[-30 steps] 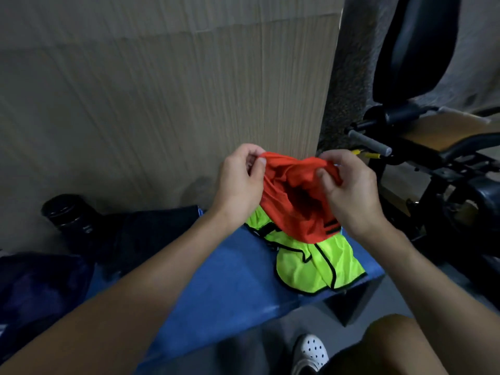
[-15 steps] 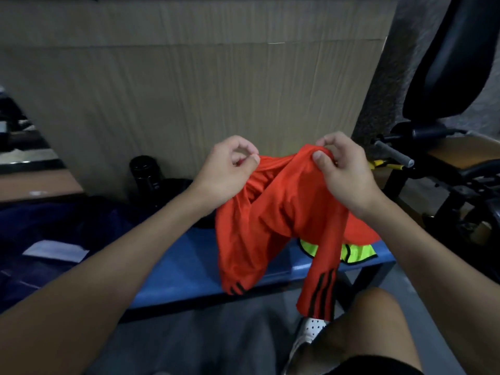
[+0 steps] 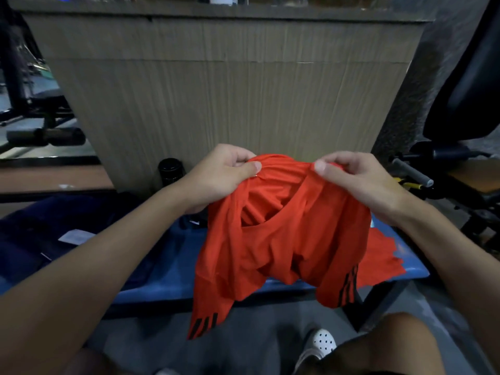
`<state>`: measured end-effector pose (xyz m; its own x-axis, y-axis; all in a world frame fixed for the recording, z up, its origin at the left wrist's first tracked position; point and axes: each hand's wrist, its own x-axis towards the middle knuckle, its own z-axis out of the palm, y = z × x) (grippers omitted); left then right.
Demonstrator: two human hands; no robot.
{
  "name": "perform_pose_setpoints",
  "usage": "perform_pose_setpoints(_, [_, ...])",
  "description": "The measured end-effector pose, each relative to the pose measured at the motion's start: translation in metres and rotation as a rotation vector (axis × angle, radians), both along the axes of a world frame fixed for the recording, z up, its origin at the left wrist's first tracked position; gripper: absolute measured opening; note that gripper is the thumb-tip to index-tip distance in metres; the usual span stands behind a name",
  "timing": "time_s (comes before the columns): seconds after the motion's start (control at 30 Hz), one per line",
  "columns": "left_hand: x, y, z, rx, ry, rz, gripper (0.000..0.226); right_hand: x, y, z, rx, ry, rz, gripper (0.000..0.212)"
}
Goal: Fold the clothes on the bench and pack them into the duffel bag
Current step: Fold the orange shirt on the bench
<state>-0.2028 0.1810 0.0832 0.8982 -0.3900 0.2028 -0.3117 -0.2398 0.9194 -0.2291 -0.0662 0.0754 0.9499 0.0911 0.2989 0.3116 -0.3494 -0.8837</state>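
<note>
An orange-red shirt (image 3: 284, 239) with black stripes at its sleeve ends hangs in the air above the blue bench (image 3: 167, 277). My left hand (image 3: 221, 174) pinches its top edge on the left, and my right hand (image 3: 351, 177) pinches the top edge on the right, close to the neck opening. The sleeves dangle past the bench's front edge. A dark navy duffel bag (image 3: 40, 239) lies at the left end of the bench, with a white tag on it. The shirt hides the neon yellow garment seen earlier.
A wood-grain panel (image 3: 216, 98) stands right behind the bench. A black bottle (image 3: 171, 171) sits at its foot. Gym machines stand at the right (image 3: 460, 163) and far left (image 3: 40, 125). My knee and a white shoe (image 3: 319, 345) are below, on grey floor.
The shirt has been lifted off the bench and shaken out, so it now hangs open between both hands. The view has shifted left and up, and the yellow garment is out of sight.
</note>
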Motion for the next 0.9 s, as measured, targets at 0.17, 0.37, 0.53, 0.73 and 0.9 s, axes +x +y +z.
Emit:
perform_pose_setpoints(0.17, [-0.006,0.003,0.001,0.023,-0.004,-0.043,0.026,-0.002,0.004,-0.003,0.006,-0.051,-0.024,0.016])
perform_pose_setpoints(0.37, [-0.008,0.006,-0.004,-0.011,0.005,-0.017,0.022,-0.003,0.003,-0.008,0.177,-0.062,0.081,0.018])
perform_pose_setpoints(0.53, [-0.009,0.011,-0.009,-0.019,0.046,-0.054,0.014,-0.01,0.0,-0.008,0.243,0.048,0.108,0.019])
perform_pose_setpoints(0.73, [0.001,0.022,-0.026,0.144,0.003,0.002,0.009,-0.005,-0.007,-0.01,0.246,0.009,-0.056,0.012])
perform_pose_setpoints(0.9, [0.008,0.013,-0.064,0.074,-0.082,0.193,0.025,0.001,-0.009,-0.011,0.233,-0.05,-0.16,0.017])
